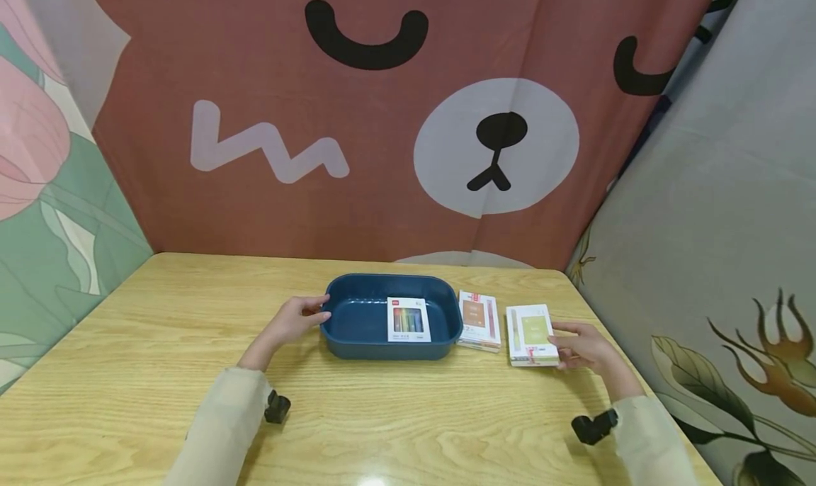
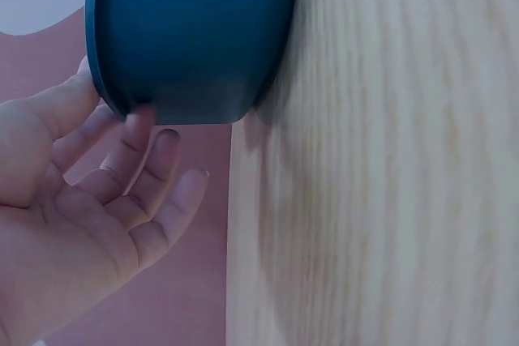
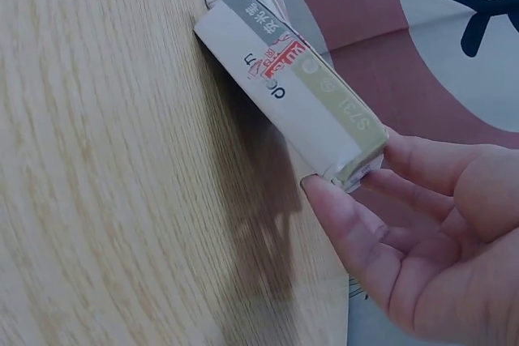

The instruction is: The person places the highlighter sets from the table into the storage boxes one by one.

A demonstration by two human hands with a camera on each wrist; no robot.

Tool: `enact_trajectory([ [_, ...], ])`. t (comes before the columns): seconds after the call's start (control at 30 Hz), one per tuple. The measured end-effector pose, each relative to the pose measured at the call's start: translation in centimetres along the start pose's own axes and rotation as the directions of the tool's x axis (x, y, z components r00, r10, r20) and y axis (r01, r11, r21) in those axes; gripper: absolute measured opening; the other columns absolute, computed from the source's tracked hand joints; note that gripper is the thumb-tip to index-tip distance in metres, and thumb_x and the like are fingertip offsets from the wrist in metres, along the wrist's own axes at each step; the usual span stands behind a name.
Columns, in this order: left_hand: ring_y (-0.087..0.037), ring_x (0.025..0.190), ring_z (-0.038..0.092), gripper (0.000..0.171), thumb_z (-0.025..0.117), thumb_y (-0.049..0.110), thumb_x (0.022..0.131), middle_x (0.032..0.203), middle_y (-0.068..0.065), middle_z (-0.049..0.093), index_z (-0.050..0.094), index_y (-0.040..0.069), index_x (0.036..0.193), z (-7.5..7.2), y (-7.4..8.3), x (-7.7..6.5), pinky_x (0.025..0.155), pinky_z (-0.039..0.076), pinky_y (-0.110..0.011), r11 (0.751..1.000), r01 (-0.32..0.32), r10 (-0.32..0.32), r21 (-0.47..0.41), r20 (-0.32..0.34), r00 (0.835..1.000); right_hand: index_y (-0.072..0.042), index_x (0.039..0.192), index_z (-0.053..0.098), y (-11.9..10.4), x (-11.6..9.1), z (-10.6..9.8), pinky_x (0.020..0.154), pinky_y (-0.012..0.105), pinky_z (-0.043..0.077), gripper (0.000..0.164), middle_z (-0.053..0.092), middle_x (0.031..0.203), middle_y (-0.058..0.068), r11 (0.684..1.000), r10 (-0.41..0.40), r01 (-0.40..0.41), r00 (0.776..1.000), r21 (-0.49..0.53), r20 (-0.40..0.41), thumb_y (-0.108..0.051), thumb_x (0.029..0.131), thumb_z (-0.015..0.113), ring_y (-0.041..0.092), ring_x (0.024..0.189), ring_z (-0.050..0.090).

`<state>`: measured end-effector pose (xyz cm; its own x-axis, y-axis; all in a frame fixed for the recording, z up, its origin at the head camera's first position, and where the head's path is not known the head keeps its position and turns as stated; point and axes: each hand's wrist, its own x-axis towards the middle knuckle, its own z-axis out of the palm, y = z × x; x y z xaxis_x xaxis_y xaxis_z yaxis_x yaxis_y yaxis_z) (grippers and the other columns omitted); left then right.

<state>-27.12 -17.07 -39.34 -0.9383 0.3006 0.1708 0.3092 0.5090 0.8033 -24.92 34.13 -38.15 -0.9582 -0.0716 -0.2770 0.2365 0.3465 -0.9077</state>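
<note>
A dark blue oblong basin (image 1: 357,351) stands on the table. My left hand (image 1: 295,323) grips its left end at the rim; in the left wrist view the lower fingers (image 2: 185,200) hang loosely apart from the wall. A white box with coloured sticks on its front (image 1: 408,330) leans inside the basin's right half. My right hand (image 1: 583,348) pinches the right end of a white and green highlighter box (image 1: 525,337). In the right wrist view a shadow lies under this highlighter box (image 3: 284,87), and its right end appears off the table.
Between the basin and the highlighter box lies a white and orange box (image 1: 478,316), with more box edges showing beneath it. The wooden table (image 1: 382,422) ends at a bear-printed curtain (image 1: 255,210) behind and a flowered cloth (image 1: 720,259) on the right.
</note>
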Motion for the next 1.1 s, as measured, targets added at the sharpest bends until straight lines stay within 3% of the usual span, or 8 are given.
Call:
enact_trajectory([
  [0.13,-0.017,0.068,0.045,0.044,0.057,0.011,0.088,0.080,-0.008,0.054,0.045,-0.010,0.125,0.0,-0.2,0.1,0.056,0.038,-0.026,0.999,0.026,-0.026,-0.047,-0.009,1.000,0.016,0.134,0.014,0.0,0.0,-0.2,0.055,0.030,0.051,0.060,0.063,0.073,0.008,0.999,-0.030,0.029,0.999,0.034,0.023,-0.003,0.091,0.050,0.016,0.061,0.061],
  [0.37,-0.018,0.068,0.041,0.042,0.056,0.009,0.089,0.079,-0.007,0.050,0.045,-0.008,0.126,0.0,0.1,0.1,0.053,0.034,-0.025,0.995,0.065,-0.066,-0.078,-0.013,0.998,0.013,0.137,0.006,-0.3,-0.1,-0.8,0.059,0.032,0.051,0.069,0.064,0.079,0.011,0.988,-0.116,0.104,0.988,0.118,0.105,-0.007,0.090,0.052,0.020,0.067,0.063],
  [0.4,-0.018,0.068,0.041,0.042,0.056,0.008,0.088,0.079,-0.007,0.050,0.046,-0.008,0.126,0.1,0.1,0.1,0.053,0.034,-0.025,0.994,0.073,-0.075,-0.083,-0.013,0.997,0.010,0.138,0.013,-0.3,-0.1,-1.0,0.059,0.033,0.051,0.066,0.064,0.079,0.012,0.983,-0.127,0.108,0.985,0.148,0.120,-0.007,0.090,0.053,0.021,0.068,0.063],
  [0.5,-0.018,0.069,0.041,0.042,0.056,0.008,0.088,0.079,-0.006,0.050,0.045,-0.008,0.126,0.1,0.3,0.1,0.054,0.034,-0.025,0.993,0.083,-0.084,-0.088,-0.009,0.996,0.010,0.138,0.011,-0.6,-0.4,-0.9,0.060,0.031,0.051,0.066,0.063,0.078,0.011,0.977,-0.142,0.117,0.981,0.181,0.136,-0.007,0.090,0.053,0.019,0.068,0.063],
  [0.6,-0.018,0.068,0.041,0.042,0.056,0.008,0.088,0.078,-0.006,0.049,0.045,-0.008,0.126,0.1,0.3,0.1,0.053,0.034,-0.024,0.992,0.087,-0.088,-0.093,-0.011,0.996,0.008,0.139,0.009,-1.1,-0.4,-0.6,0.060,0.030,0.051,0.065,0.063,0.079,0.010,0.970,-0.135,0.104,0.982,0.219,0.130,-0.005,0.091,0.050,0.019,0.068,0.062],
  [0.63,-0.018,0.068,0.040,0.042,0.056,0.008,0.089,0.078,-0.006,0.049,0.045,-0.008,0.126,0.1,0.3,0.1,0.053,0.034,-0.024,0.992,0.086,-0.087,-0.093,-0.011,0.996,0.011,0.138,0.003,-1.3,-0.4,-0.4,0.059,0.030,0.051,0.068,0.062,0.079,0.009,0.972,-0.130,0.102,0.984,0.212,0.120,-0.005,0.091,0.049,0.018,0.068,0.061],
  [1.1,-0.016,0.067,0.040,0.042,0.056,0.009,0.089,0.078,-0.007,0.049,0.045,-0.008,0.126,0.1,0.7,-0.1,0.053,0.033,-0.024,0.991,0.103,-0.106,-0.089,-0.024,0.994,0.007,0.140,0.002,-3.8,-0.1,2.3,0.059,0.028,0.051,0.068,0.062,0.082,0.007,0.942,-0.169,0.118,0.975,0.314,0.141,-0.003,0.092,0.048,0.016,0.068,0.061],
])
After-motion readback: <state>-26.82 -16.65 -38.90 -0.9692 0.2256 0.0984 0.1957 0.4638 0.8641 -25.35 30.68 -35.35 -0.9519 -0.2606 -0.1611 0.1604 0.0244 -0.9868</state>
